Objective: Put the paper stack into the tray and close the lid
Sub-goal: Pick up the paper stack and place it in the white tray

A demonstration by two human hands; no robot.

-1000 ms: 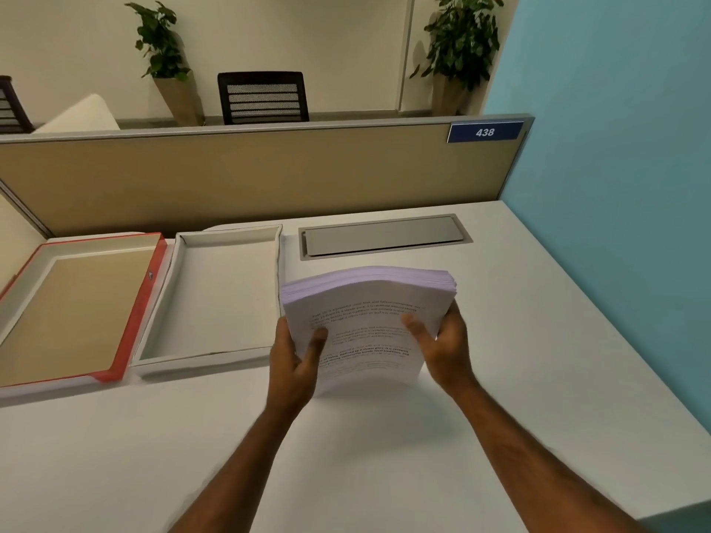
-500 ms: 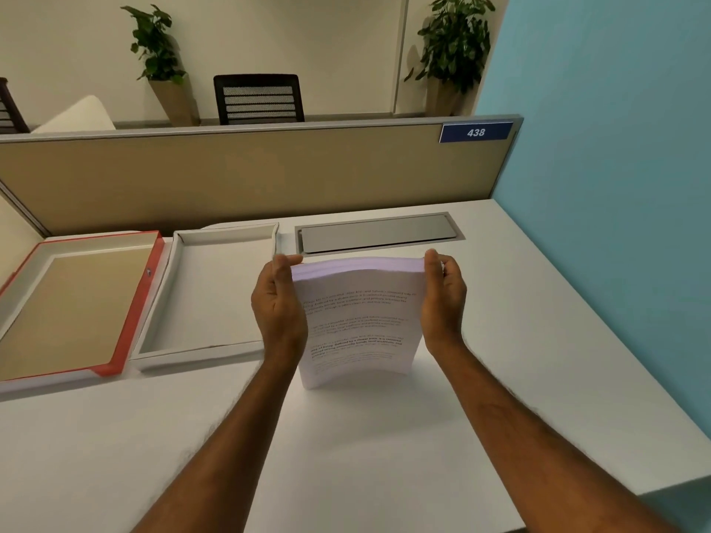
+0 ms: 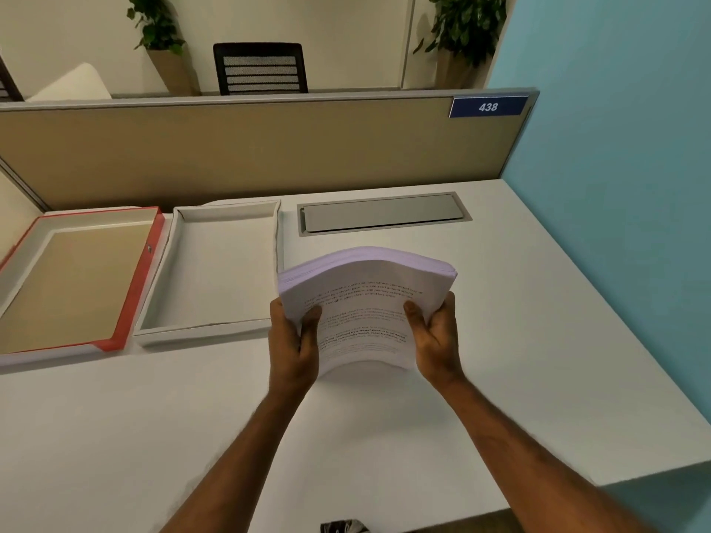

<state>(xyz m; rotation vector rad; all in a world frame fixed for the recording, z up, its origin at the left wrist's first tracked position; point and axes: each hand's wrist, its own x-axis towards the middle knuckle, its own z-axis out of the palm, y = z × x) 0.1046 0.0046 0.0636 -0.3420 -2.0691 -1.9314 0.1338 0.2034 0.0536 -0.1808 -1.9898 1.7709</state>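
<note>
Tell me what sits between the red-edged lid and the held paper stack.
Head view: the open white tray sits between the red-edged lid and the paper stack.

White paper stack [image 3: 365, 302] with black print, white tray [image 3: 215, 328], red-edged lid [image 3: 132, 286], blue wall [image 3: 615, 148]

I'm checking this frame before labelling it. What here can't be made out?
- Head view: print on the paper stack is too small and blurred to read.
- The stack hides most fingers of the left hand and right hand.
- The red-edged lid is cut off by the left edge.
- A dark object is cut off by the bottom edge; unidentifiable.
</note>
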